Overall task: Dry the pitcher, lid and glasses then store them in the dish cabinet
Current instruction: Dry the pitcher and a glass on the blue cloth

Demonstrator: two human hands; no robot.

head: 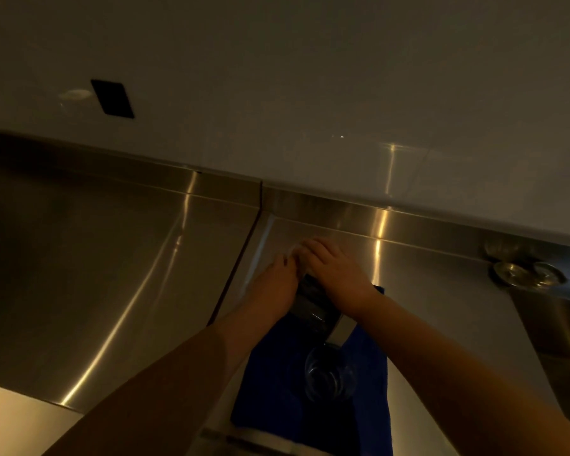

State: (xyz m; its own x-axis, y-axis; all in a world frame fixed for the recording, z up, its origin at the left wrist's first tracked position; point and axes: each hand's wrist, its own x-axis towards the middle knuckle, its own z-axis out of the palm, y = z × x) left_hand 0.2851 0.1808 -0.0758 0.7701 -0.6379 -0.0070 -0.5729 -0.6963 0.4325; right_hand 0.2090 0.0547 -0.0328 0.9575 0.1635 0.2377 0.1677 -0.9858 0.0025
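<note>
Left hand: reached fwd from near-left, forearm bare, running diagonally up toward centre; palm down, fingers curled against the far-left side of the pitcher, thumb tip near the right hand's fingers. Looks like a hold on the pitcher, but grip partly hidden.
Right hand: forearm comes in from near-right, wrist bent slightly; palm down, laid over the pitcher's far end, fingers spread and pointing far-left. Something pale shows at the fingertips; blurred, can't tell what. Whether it clamps or just rests on top: can't tell.
Hands together: touching or nearly so at the fingertips, both over the pitcher's far end.
Pitcher: clear, dark-looking in dim light, between the two wrists, tilted w/ near end low over the towel; a flat grey part shows at its near-right edge.
Glass: clear, on the blue towel, just near-side of the pitcher, between the forearms.
Blue towel: spread flat on the steel counter, reaching to the near edge.
Far right: round metal fitting on the counter rim, well apart from the hands.
Wall: pale, w/ dark rectangular plate at far left.
</note>
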